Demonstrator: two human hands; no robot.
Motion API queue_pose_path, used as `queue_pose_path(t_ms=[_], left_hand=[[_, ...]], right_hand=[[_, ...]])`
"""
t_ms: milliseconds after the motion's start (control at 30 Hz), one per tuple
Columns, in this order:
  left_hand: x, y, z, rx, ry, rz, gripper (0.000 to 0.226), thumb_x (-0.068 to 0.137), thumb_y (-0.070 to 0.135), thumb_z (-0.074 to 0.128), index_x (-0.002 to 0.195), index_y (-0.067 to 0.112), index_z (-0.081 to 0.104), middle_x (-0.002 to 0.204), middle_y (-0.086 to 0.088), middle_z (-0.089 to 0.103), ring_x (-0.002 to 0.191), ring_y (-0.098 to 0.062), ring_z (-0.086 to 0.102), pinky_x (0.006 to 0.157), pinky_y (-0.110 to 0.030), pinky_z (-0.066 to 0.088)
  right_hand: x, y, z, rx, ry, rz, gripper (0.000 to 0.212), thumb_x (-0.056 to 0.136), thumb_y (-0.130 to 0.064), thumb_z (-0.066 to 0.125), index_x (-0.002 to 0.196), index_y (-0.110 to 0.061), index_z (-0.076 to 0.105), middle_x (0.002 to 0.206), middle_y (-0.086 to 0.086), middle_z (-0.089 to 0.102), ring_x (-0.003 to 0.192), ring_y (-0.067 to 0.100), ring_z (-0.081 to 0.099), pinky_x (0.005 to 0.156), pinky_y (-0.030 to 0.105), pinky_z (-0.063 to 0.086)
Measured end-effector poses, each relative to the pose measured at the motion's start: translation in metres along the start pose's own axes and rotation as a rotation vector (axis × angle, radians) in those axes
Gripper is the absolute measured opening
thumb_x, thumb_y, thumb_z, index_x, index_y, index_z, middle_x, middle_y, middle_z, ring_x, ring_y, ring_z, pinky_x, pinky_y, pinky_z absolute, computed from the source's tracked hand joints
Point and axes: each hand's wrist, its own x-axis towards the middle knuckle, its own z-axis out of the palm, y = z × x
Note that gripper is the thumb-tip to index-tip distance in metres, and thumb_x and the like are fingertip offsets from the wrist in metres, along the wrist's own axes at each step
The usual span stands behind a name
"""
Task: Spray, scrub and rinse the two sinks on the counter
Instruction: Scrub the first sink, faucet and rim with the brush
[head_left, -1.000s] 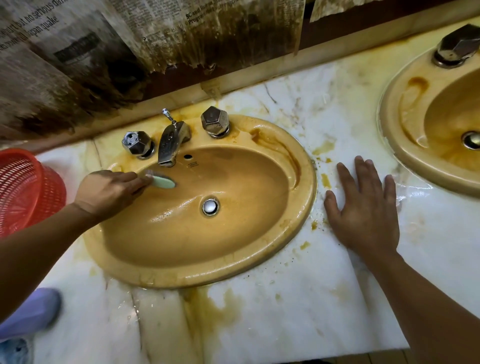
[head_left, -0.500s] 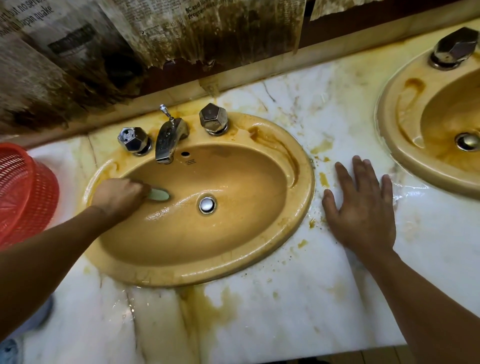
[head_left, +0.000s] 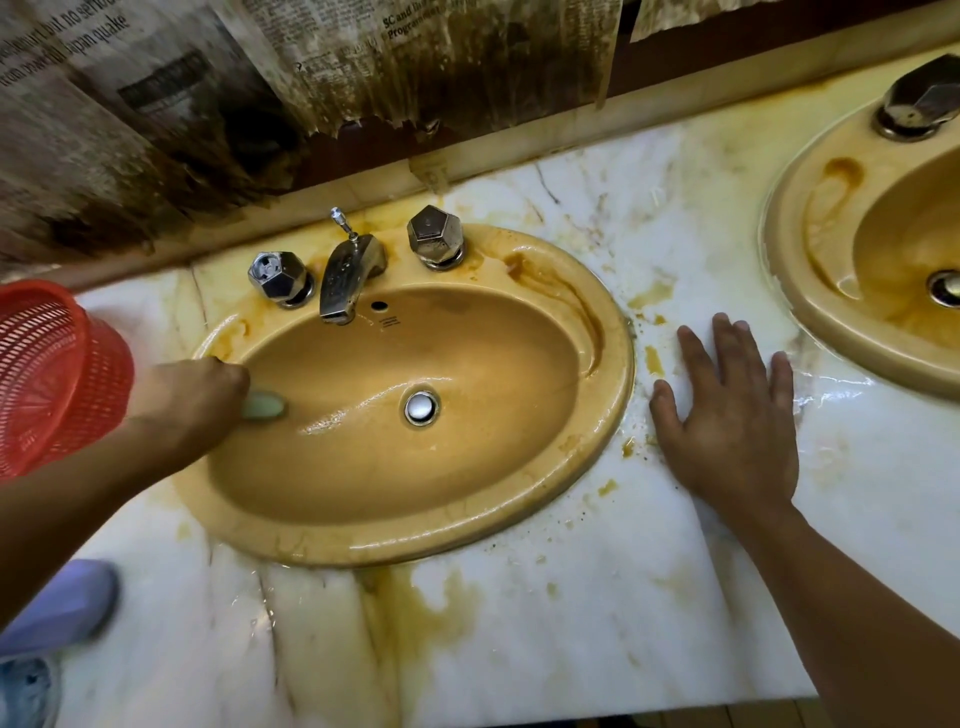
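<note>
A red plastic basket (head_left: 52, 374) sits at the far left of the counter, just beside the left sink (head_left: 615, 395). Nothing's really blocking the bowl. At the back of that sink there's a chrome spout (head_left: 348, 280) between two faceted knobs, the left knob (head_left: 278, 275) and the right knob (head_left: 435, 236), and the drain (head_left: 421, 407) is in the middle of the bowl. The right sink (head_left: 795, 249) is only partly in shot at the right edge, with one dark knob (head_left: 919, 98) showing on its rim. Something pale blue (head_left: 62, 608) sits at the bottom left, too blurry to tell what it is.

The counter (head_left: 571, 623) is white marble, wet and shiny in spots, with yellow-brown stains all over, worst in front of the left sink. Both sinks are mustard coloured with rusty streaks on the rims. Along the wall behind hangs torn, badly stained newspaper (head_left: 363, 62).

The left hand (head_left: 192, 400) is down inside the left side of the left sink, fingers curled round a pale green scrub pad (head_left: 262, 405) that's pressed against the bowl wall. It's a bit motion-blurred. The right hand (head_left: 732, 421) lies flat on the counter between the two sinks, fingers straight and slightly spread, holding nothing.
</note>
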Motion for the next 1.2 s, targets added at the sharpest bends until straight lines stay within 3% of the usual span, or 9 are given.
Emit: queue_pose_path(t_ms=[100, 267, 367, 467, 533, 700, 933, 1067, 1200], left_hand=[[0.005, -0.010, 0.008, -0.039, 0.158, 0.014, 0.023, 0.100, 0.037, 0.050, 0.108, 0.028, 0.069, 0.090, 0.001, 0.069, 0.078, -0.023, 0.070, 0.057, -0.030, 0.054], [0.000, 0.028, 0.023, -0.037, 0.010, 0.207, 0.020, 0.102, 0.037, 0.051, 0.111, 0.029, 0.067, 0.098, 0.006, 0.069, 0.087, -0.017, 0.069, 0.063, -0.030, 0.052], [0.025, 0.031, 0.023, -0.106, 0.230, 0.199, 0.019, 0.101, 0.034, 0.054, 0.113, 0.025, 0.067, 0.093, 0.000, 0.071, 0.073, -0.025, 0.069, 0.054, -0.031, 0.049], [0.047, 0.036, 0.015, -0.431, 0.554, 0.182, 0.020, 0.098, 0.029, 0.068, 0.115, 0.019, 0.073, 0.092, -0.009, 0.075, 0.059, -0.033, 0.066, 0.046, -0.033, 0.049], [0.046, 0.050, 0.013, -0.487, 0.627, 0.188, 0.023, 0.096, 0.026, 0.072, 0.117, 0.015, 0.074, 0.096, -0.012, 0.075, 0.057, -0.035, 0.065, 0.046, -0.033, 0.048], [0.035, 0.084, 0.039, -0.561, 0.207, 0.031, 0.028, 0.100, 0.041, 0.064, 0.119, 0.022, 0.073, 0.100, -0.012, 0.073, 0.079, -0.033, 0.067, 0.059, -0.031, 0.042], [0.049, 0.077, 0.036, -0.641, 0.487, -0.039, 0.029, 0.093, 0.033, 0.076, 0.118, 0.018, 0.077, 0.077, -0.019, 0.072, 0.058, -0.035, 0.063, 0.052, -0.030, 0.043], [0.043, 0.115, 0.052, -0.836, 0.127, -0.136, 0.035, 0.093, 0.046, 0.072, 0.122, 0.026, 0.075, 0.110, -0.014, 0.073, 0.096, -0.036, 0.066, 0.070, -0.035, 0.047], [0.048, 0.131, 0.050, -1.006, -0.001, 0.006, 0.038, 0.088, 0.044, 0.078, 0.118, 0.020, 0.077, 0.116, -0.010, 0.072, 0.101, -0.027, 0.062, 0.075, -0.034, 0.047]], right_hand=[[0.000, 0.000, 0.000, 0.008, 0.008, 0.001, 0.066, 0.100, -0.050, 0.036, 0.157, -0.016, 0.039, 0.167, 0.014, 0.028, 0.157, 0.028, 0.020, 0.127, 0.055, 0.012], [0.000, 0.000, -0.001, -0.005, -0.001, 0.002, 0.066, 0.100, -0.049, 0.037, 0.157, -0.016, 0.038, 0.167, 0.014, 0.027, 0.157, 0.028, 0.019, 0.127, 0.055, 0.012], [0.000, 0.000, 0.000, -0.006, 0.003, 0.001, 0.066, 0.100, -0.049, 0.037, 0.157, -0.016, 0.039, 0.167, 0.014, 0.027, 0.157, 0.027, 0.019, 0.126, 0.055, 0.013], [0.000, 0.000, 0.001, -0.005, 0.014, -0.003, 0.065, 0.101, -0.049, 0.037, 0.157, -0.016, 0.039, 0.167, 0.014, 0.028, 0.157, 0.027, 0.020, 0.126, 0.055, 0.013], [0.000, 0.000, 0.001, -0.005, 0.017, -0.004, 0.065, 0.101, -0.048, 0.038, 0.157, -0.015, 0.040, 0.167, 0.014, 0.028, 0.157, 0.027, 0.020, 0.126, 0.055, 0.013], [-0.001, 0.001, 0.001, -0.010, 0.030, -0.008, 0.064, 0.101, -0.047, 0.039, 0.157, -0.016, 0.040, 0.167, 0.014, 0.028, 0.157, 0.027, 0.021, 0.126, 0.055, 0.013], [0.000, 0.001, 0.003, -0.006, 0.031, -0.008, 0.064, 0.101, -0.047, 0.040, 0.157, -0.015, 0.040, 0.167, 0.014, 0.028, 0.157, 0.027, 0.021, 0.126, 0.055, 0.014], [-0.001, 0.000, 0.004, -0.005, 0.042, -0.007, 0.063, 0.101, -0.046, 0.041, 0.156, -0.015, 0.041, 0.166, 0.014, 0.029, 0.157, 0.028, 0.022, 0.126, 0.054, 0.013], [0.000, 0.000, 0.003, 0.003, 0.038, -0.003, 0.063, 0.101, -0.046, 0.040, 0.156, -0.016, 0.041, 0.167, 0.014, 0.029, 0.157, 0.027, 0.021, 0.127, 0.054, 0.013]])
